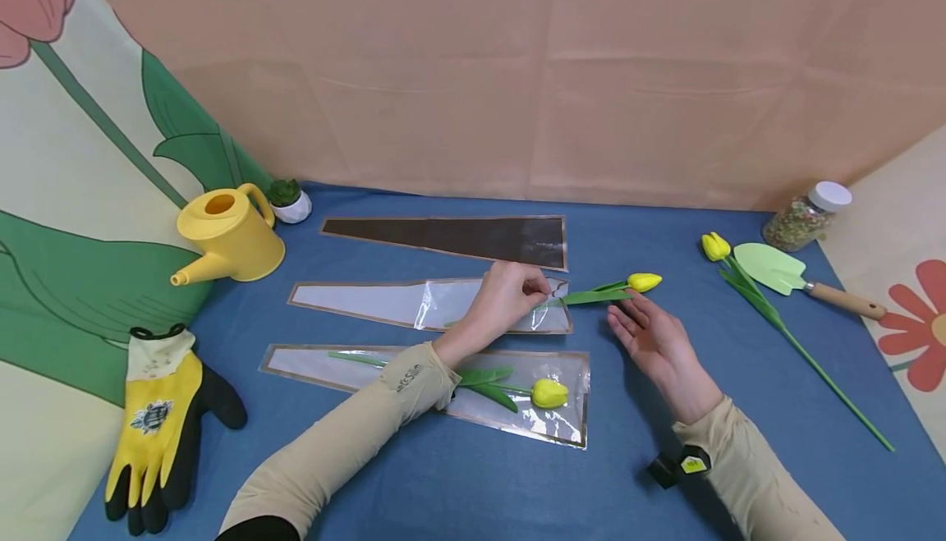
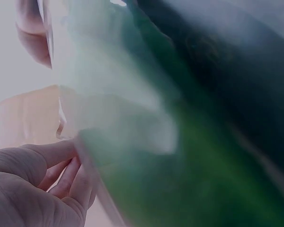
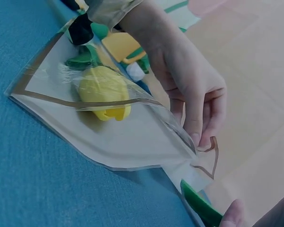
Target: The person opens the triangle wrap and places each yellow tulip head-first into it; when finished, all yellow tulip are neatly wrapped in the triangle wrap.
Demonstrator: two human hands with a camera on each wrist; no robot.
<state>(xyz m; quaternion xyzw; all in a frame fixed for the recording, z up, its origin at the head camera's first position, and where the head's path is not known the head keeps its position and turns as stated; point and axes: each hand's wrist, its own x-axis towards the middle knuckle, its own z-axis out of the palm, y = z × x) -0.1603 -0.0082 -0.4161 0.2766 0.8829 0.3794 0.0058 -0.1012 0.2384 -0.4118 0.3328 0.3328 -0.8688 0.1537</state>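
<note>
Three long tapered flower sleeves lie in rows on the blue cloth. At the open wide end of the middle sleeve (image 1: 369,295), my left hand (image 1: 510,295) pinches the clear film edge between thumb and fingers. A yellow tulip (image 1: 645,281) sticks out of that end, head and leaves outside. My right hand (image 1: 654,340) is half turned up with relaxed, spread fingers, its thumb right by the tulip's green leaf (image 3: 199,203). A second tulip (image 1: 550,393) lies inside the front sleeve (image 1: 510,422). The back sleeve (image 1: 473,237) is dark and flat.
A third tulip (image 1: 714,246) lies at the right beside a green trowel (image 1: 769,268) and a jar (image 1: 805,217). To the left are a yellow watering can (image 1: 232,233), a small potted plant (image 1: 291,204) and a pair of gardening gloves (image 1: 158,426).
</note>
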